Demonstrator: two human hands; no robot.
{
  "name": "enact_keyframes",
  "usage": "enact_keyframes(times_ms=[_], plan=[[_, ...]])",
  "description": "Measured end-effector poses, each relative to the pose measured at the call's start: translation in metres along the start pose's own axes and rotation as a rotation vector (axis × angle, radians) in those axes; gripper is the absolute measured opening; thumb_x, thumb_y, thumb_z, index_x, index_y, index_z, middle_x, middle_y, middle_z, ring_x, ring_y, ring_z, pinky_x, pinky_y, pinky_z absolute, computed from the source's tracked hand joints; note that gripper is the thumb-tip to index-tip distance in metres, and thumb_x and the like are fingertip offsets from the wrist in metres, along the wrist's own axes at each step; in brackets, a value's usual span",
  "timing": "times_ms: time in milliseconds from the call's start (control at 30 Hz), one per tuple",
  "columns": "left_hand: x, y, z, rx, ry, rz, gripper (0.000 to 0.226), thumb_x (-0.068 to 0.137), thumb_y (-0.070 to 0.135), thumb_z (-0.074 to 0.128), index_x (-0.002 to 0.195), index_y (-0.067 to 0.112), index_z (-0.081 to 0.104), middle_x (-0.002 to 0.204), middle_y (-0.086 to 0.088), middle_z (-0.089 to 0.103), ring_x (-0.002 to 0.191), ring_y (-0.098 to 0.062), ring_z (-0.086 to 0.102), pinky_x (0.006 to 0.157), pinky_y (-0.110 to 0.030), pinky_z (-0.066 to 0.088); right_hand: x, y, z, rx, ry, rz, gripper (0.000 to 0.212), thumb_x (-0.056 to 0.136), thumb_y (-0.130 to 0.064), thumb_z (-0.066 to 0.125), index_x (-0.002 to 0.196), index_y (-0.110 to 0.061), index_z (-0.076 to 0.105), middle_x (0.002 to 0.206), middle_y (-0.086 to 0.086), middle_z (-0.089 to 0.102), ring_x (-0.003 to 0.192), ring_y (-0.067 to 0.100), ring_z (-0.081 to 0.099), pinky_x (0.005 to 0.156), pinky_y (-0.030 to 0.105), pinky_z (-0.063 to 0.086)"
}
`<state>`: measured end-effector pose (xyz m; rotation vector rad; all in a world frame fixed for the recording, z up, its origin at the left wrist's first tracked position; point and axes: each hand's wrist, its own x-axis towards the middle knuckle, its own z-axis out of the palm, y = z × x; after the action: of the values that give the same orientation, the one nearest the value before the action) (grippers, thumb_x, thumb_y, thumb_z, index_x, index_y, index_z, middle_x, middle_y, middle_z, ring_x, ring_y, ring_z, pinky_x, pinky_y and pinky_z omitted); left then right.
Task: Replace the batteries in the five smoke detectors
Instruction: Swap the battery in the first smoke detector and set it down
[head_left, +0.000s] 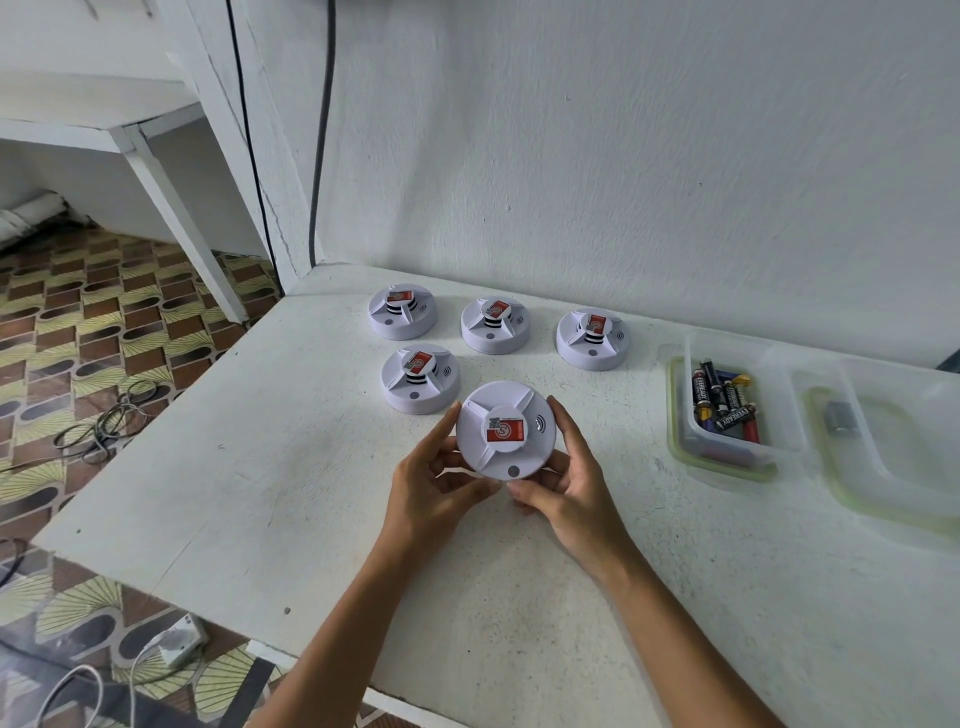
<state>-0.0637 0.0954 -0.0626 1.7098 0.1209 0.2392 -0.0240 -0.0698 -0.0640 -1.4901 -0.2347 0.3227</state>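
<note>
Both hands hold one white round smoke detector (505, 430) with a red label, lifted and tilted toward me over the white table (260, 493). My left hand (434, 480) grips its left rim and my right hand (566, 483) its right and lower rim. Several more identical detectors lie face up behind it: one just to the left (420, 378), and three in a back row (402, 312), (495, 325), (593, 339). A clear plastic box (727, 410) at the right holds several black and red batteries (724, 402).
A second clear container (883, 447) at the far right holds a small grey block (840, 417). The white wall runs close behind the detectors. The table's left edge drops to a patterned floor with cables (104, 421) and a white plug adapter (179, 642).
</note>
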Motion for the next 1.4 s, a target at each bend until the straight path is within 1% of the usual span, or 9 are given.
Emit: enact_keyframes(times_ms=[200,433,633,833,933,1133,1400], plan=[[-0.0001,-0.0006,-0.0001,0.006,0.002,0.005,0.088,0.070,0.004,0.083,0.145,0.020,0.040,0.102,-0.003,0.069,0.091,-0.019,0.069,0.080,-0.031,0.058,0.0003,-0.0007,0.0000,-0.003,0.002,0.003,0.090,0.081,0.007,0.068,0.149,-0.034,0.027,0.107,0.009,0.069,0.088,0.021,0.067,0.071,0.032,0.056],[0.0010,-0.0027,0.0002,0.000,0.004,-0.001,0.089,0.069,0.005,0.084,0.145,0.020,0.040,0.101,-0.005,0.069,0.091,-0.020,0.069,0.081,-0.035,0.058,-0.0009,-0.0019,-0.0001,0.005,-0.002,0.003,0.089,0.081,0.007,0.069,0.148,-0.034,0.028,0.107,0.008,0.069,0.093,0.026,0.068,0.073,0.034,0.057],[0.0004,-0.0018,-0.0005,0.010,0.001,0.006,0.089,0.070,0.006,0.084,0.146,0.020,0.040,0.102,-0.003,0.069,0.091,-0.018,0.069,0.081,-0.034,0.058,-0.0008,-0.0025,-0.0005,-0.006,0.000,0.011,0.089,0.081,0.006,0.069,0.149,-0.033,0.026,0.107,0.011,0.069,0.087,0.022,0.068,0.069,0.030,0.055],[0.0010,-0.0035,-0.0002,0.000,0.004,-0.007,0.088,0.070,0.006,0.084,0.145,0.021,0.041,0.103,-0.006,0.069,0.090,-0.022,0.069,0.081,-0.041,0.058,-0.0002,-0.0021,-0.0001,0.009,0.000,0.014,0.089,0.081,0.005,0.069,0.149,-0.034,0.027,0.109,0.011,0.068,0.087,0.020,0.067,0.069,0.026,0.053],[0.0004,-0.0040,-0.0005,0.000,0.005,-0.004,0.088,0.070,0.007,0.084,0.145,0.021,0.041,0.104,-0.006,0.069,0.091,-0.022,0.069,0.081,-0.042,0.058,-0.0007,-0.0020,-0.0002,0.014,0.004,0.015,0.088,0.081,0.006,0.069,0.148,-0.034,0.028,0.109,0.009,0.068,0.089,0.020,0.067,0.069,0.025,0.053],[0.0007,-0.0036,-0.0001,-0.004,0.005,-0.003,0.088,0.069,0.009,0.084,0.145,0.019,0.041,0.103,-0.006,0.069,0.091,-0.022,0.069,0.081,-0.040,0.059,-0.0015,-0.0029,-0.0007,0.014,0.002,0.021,0.089,0.081,0.005,0.069,0.149,-0.034,0.027,0.111,0.007,0.068,0.095,0.025,0.068,0.071,0.027,0.054],[0.0010,-0.0037,-0.0004,0.004,0.006,-0.003,0.089,0.069,0.009,0.084,0.145,0.019,0.041,0.102,-0.005,0.069,0.091,-0.021,0.069,0.081,-0.038,0.059,-0.0015,-0.0034,0.0001,0.014,0.004,0.019,0.089,0.081,0.006,0.069,0.149,-0.034,0.027,0.109,0.010,0.068,0.089,0.023,0.068,0.069,0.027,0.054]])
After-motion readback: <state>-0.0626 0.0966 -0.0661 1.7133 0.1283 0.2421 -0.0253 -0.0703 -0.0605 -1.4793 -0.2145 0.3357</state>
